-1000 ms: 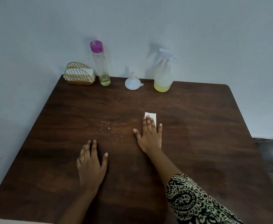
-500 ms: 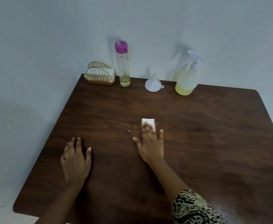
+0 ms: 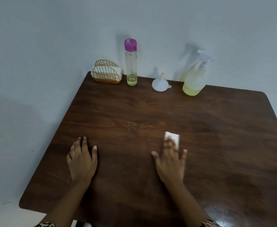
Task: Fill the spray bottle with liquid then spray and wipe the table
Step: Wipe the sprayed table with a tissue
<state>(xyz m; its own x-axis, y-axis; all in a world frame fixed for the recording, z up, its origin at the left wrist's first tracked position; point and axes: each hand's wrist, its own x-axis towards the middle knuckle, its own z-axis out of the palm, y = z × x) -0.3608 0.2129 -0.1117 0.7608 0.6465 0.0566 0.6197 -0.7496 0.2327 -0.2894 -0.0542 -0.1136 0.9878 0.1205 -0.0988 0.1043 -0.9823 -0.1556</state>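
Fingers [image 3: 168, 144] of the right grip [image 3: 170, 164] press straight on a white tissue [image 3: 175, 137]; left grip [image 3: 81, 161] rests released on the counter [image 3: 224, 145], droplets [image 3: 131, 129] ahead.

Table [image 3: 216, 136] centre lies open; bottles [image 3: 131, 66] line the far edge.

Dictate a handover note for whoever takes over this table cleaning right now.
Left hand: flat on the table, holding nothing.
Right hand: straight fingers press the white tissue onto the table.
Spray bottle stands back right, part filled with yellow liquid; funnel sits beside it, pink-capped bottle nearly empty.
Done: filling, apparently spraying. Left: wipe the droplets left of the tissue.
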